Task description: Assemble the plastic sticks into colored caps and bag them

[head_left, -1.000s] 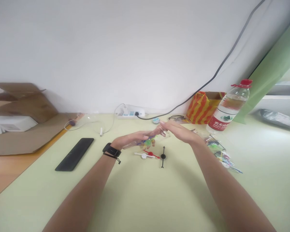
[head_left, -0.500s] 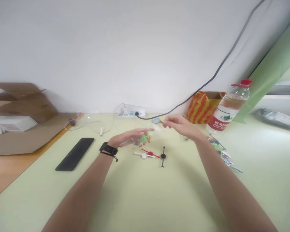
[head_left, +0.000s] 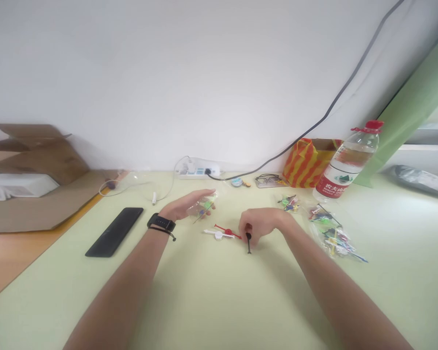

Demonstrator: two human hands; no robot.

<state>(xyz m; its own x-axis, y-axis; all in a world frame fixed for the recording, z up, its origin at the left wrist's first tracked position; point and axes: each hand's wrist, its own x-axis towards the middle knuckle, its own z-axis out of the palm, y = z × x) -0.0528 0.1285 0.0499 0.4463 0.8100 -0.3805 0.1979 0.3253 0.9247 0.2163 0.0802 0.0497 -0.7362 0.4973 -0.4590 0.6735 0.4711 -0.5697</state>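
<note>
My left hand [head_left: 184,205], with a black watch on its wrist, holds a small clear plastic bag [head_left: 200,206] with green, blue and other coloured plastic pieces inside. My right hand [head_left: 261,224] is low over the table, its fingers closed on a black arrow spinner [head_left: 248,245]. The hand hides the spinner's upper part. Just left of those fingers lies a red arrow spinner [head_left: 228,232]. A white arrow spinner [head_left: 218,236] rests against it on the table.
Bags of coloured spinners [head_left: 336,238] lie right of my right forearm. Behind are glasses [head_left: 270,180], a striped bag [head_left: 306,163] and a water bottle [head_left: 345,165]. A power strip [head_left: 199,170] sits by the wall. On the left are a black slab [head_left: 115,232] and a cardboard box [head_left: 40,204].
My right hand has come down and nearer, from the back of the table onto the black arrow spinner. The left hand has turned slightly, keeping hold of the plastic bag.
</note>
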